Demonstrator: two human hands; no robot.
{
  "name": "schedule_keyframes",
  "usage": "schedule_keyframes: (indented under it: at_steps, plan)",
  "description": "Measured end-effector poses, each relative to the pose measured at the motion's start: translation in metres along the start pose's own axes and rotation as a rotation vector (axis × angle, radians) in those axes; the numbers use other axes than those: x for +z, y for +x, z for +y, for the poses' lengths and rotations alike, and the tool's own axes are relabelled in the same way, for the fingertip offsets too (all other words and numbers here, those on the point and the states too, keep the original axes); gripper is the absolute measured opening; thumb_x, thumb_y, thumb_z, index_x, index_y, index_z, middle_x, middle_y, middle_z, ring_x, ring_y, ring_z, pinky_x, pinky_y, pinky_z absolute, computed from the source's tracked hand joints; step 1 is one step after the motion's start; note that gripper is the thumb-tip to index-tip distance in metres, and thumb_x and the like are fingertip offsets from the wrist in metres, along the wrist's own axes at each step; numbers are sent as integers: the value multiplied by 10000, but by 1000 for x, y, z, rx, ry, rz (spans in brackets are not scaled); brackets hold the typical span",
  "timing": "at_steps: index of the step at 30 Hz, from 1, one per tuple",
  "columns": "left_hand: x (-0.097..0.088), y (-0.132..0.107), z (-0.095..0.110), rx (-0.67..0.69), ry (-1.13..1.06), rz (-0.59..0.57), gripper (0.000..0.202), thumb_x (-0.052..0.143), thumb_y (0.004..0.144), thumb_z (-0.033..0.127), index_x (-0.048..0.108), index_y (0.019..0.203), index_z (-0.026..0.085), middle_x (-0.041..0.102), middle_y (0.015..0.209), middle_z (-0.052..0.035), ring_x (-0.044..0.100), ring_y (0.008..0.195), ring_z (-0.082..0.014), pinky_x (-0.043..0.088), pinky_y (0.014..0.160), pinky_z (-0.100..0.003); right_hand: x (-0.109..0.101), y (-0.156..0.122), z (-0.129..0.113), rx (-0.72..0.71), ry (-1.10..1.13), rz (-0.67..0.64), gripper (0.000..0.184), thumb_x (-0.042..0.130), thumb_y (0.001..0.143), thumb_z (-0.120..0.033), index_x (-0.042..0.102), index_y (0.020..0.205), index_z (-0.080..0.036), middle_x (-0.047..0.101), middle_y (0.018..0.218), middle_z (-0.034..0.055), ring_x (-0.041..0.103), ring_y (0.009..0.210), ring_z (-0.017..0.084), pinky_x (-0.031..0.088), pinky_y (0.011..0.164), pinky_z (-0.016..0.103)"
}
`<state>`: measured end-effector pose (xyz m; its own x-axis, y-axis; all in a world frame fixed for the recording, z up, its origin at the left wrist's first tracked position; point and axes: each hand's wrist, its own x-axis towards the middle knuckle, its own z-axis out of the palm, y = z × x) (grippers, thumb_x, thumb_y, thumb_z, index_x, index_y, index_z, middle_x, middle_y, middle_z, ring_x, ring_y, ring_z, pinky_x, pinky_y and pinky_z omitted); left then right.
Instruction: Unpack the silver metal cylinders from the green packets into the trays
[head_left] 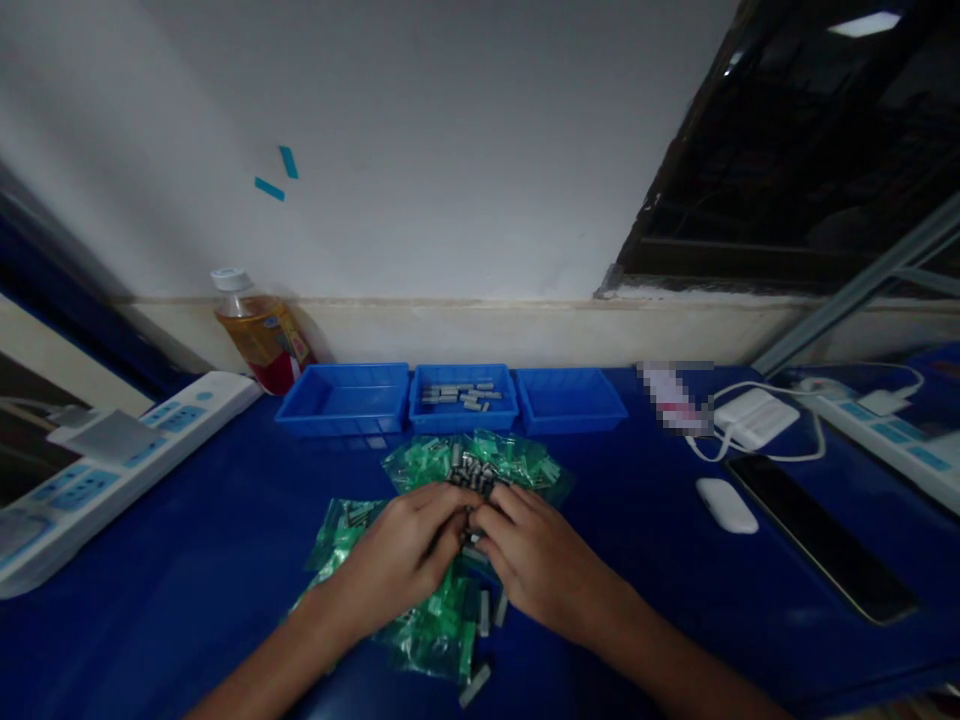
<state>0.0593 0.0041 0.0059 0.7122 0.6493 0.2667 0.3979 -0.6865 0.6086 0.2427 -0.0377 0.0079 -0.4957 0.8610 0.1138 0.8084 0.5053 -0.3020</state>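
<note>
My left hand point(420, 535) and my right hand point(529, 550) meet at the middle of the table, fingers curled around a cluster of small grey metal-looking pieces point(474, 470). Both hands are closed on these pieces, and the fingertips partly hide them. Under and around the hands lie green translucent plastic bags point(442, 610), some with similar pieces inside. Beyond the fingers, another green bag point(525, 458) spreads out. Loose grey bar-shaped pieces point(484, 612) rest on the blue table below my right hand, and one more bar point(475, 686) lies nearer to me.
Three blue trays stand along the wall: a left tray point(341, 425), a middle tray point(463, 420) holding several grey bars, and a right tray point(570, 420). A drink bottle point(262, 335) and power strip point(135, 450) are left; a phone point(821, 540), white case point(726, 505) and charger point(756, 415) right.
</note>
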Motion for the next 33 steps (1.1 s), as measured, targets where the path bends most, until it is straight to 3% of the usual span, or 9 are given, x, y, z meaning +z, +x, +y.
schedule_keyframes:
  at_steps: [3,10,14,20,25,33]
  plan:
    - [-2,-8,-3,-6,3,54,272,385,902,123,513,1129,204,627,901,-36,595,805,-148,483,716,-278,0,0,0,51,10,-13,118,503,876,-135,538,980,-177,546,947,67,500,927,225,407,822,373]
    - [-8,-11,-13,20,107,-8,254,357,910,126,545,1061,204,612,813,-31,584,745,-159,476,661,-271,3,0,1,128,155,-7,128,512,863,-124,523,972,-189,575,956,53,508,929,223,397,826,372]
    - [-1,-10,-13,30,86,-48,270,357,901,113,563,1052,201,615,822,-35,585,758,-163,483,685,-283,7,0,5,128,296,38,150,518,841,-93,504,956,-189,575,945,33,506,927,191,404,812,317]
    - [-1,-10,-12,9,73,-61,278,367,899,120,569,1070,207,614,835,-41,589,780,-171,487,678,-287,15,5,2,173,238,125,49,530,854,-143,528,861,-192,588,876,28,522,879,193,395,829,346]
    - [-2,-8,-10,-8,74,-58,248,370,910,139,578,1030,205,616,835,-41,587,778,-168,484,695,-290,25,9,0,234,254,225,112,532,837,-99,512,781,-194,576,805,16,520,823,175,404,771,320]
    - [2,-9,-11,-31,42,-60,214,389,922,161,578,1011,205,611,852,-39,575,792,-164,477,702,-296,15,3,-2,145,250,109,120,509,856,-136,526,963,-188,569,962,47,476,968,218,371,899,396]
